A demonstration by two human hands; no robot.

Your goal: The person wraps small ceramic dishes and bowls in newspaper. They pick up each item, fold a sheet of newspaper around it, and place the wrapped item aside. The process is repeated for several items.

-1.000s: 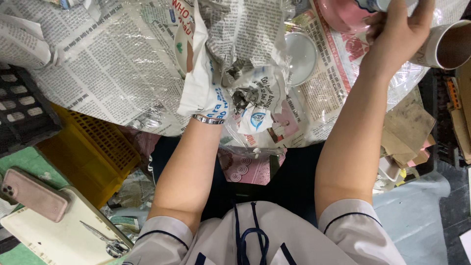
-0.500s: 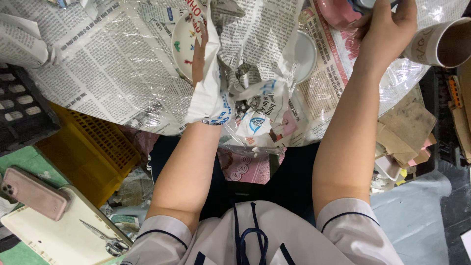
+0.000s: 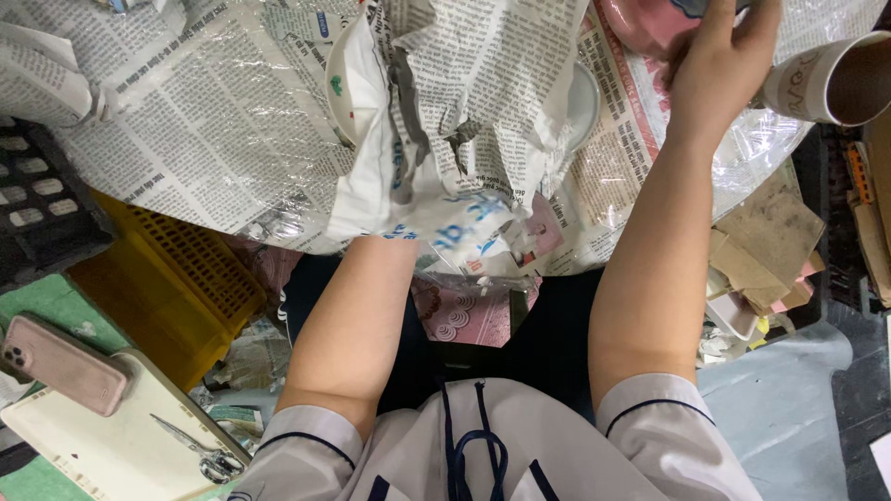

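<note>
- Our left hand [image 3: 371, 176], in a white work glove, grips a white bowl [image 3: 345, 88] by its rim; the bowl is tipped on edge, its hollow turned left.
- A crumpled newspaper sheet [image 3: 483, 83] lies just right of the bowl, touching the glove, so the left hand is nearer to it.
- Our bare right hand [image 3: 719, 65] reaches to the far right, fingers curled on a pink dish [image 3: 640, 23]; we cannot tell how firmly.
- A paper cup [image 3: 826, 79] lies on its side beside that hand.

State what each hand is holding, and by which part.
The left hand, in a white glove, grips a white bowl by its rim, amid crumpled newspaper. The right hand rests on a pink dish at its edge; whether it grips cannot be told.
</note>
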